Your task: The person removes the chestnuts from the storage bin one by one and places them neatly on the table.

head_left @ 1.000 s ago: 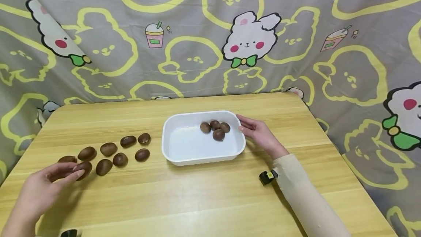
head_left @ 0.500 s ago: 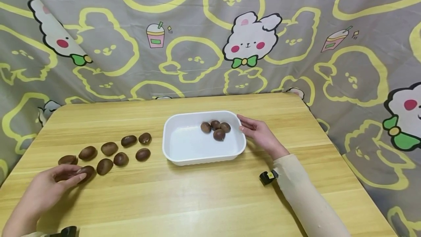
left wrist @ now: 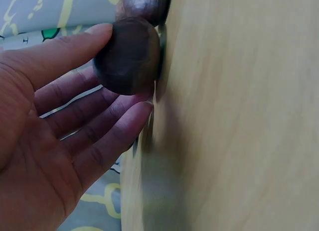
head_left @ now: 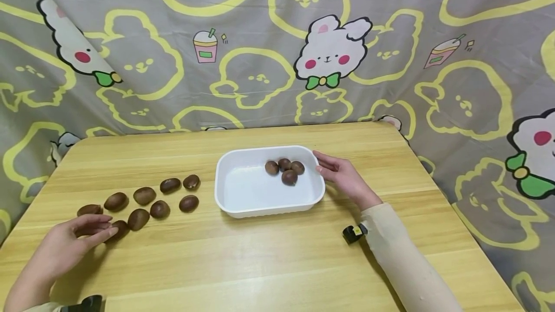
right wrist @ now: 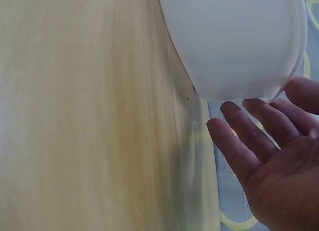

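At the left end of a double row of brown chestnuts (head_left: 138,219), my left hand (head_left: 65,247) is beside the nearest chestnut (left wrist: 128,57), which sits on the table. In the left wrist view its thumb tip lies against that chestnut and the other fingers are loosely extended behind and below it, not closed round it. My right hand (head_left: 347,179) rests at the right end of a white plastic tray (head_left: 243,214), thumb by the rim and fingers extended against the end wall (right wrist: 239,76). Inside the tray, several chestnuts (head_left: 289,177) cluster toward the right.
The wooden table (head_left: 260,264) has a patterned grey curtain (head_left: 256,28) behind it and along its right side. More chestnuts (head_left: 189,203) lie between my left hand and the tray. A black wrist device (head_left: 352,234) shows under the right sleeve.
My left hand has lowered a chestnut onto the table at the front row's left end, and its fingers have loosened from it. The right hand and tray have stayed put.
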